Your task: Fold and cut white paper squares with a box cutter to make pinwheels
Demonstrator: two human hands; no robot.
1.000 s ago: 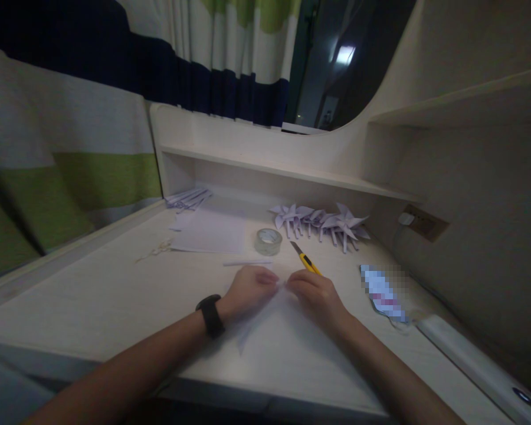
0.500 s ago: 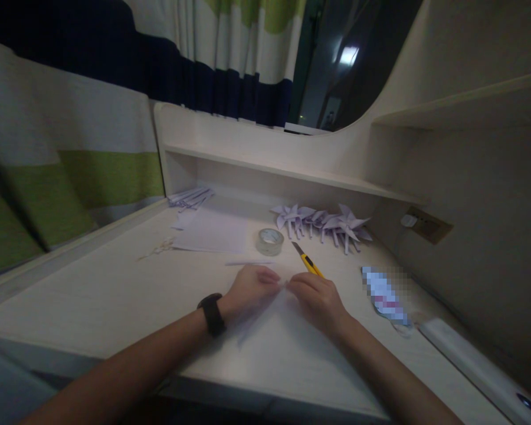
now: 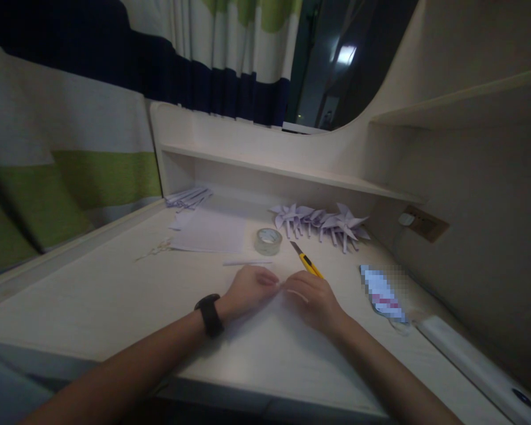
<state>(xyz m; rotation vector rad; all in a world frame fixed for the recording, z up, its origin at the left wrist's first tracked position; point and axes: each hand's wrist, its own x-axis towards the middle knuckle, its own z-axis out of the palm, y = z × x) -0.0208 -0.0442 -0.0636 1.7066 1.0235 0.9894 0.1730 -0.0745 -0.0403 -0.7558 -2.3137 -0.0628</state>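
Note:
Close together above the desk, my left hand (image 3: 252, 287) and my right hand (image 3: 312, 298) meet at the fingertips. Both are closed in a pinch on a small bit of white paper (image 3: 280, 284), mostly covered by the fingers. A black watch is on my left wrist. Just beyond my left hand lies a thin white paper stick (image 3: 248, 262). The yellow utility knife (image 3: 307, 260), blade out, rests right behind my right hand. Farther back stands a roll of clear tape (image 3: 268, 242).
Several paper pinwheels (image 3: 321, 223) lie at the back right. White paper sheets (image 3: 212, 230) and a bundle of paper sticks (image 3: 189, 198) are at the back left, near pale scraps (image 3: 154, 249). A blurred-out blue item (image 3: 383, 295) and a long white device (image 3: 473, 360) line the right side.
The white paper that showed below my left hand is now barely visible. My right fingers have shifted slightly at the pinch, and the view has moved a little.

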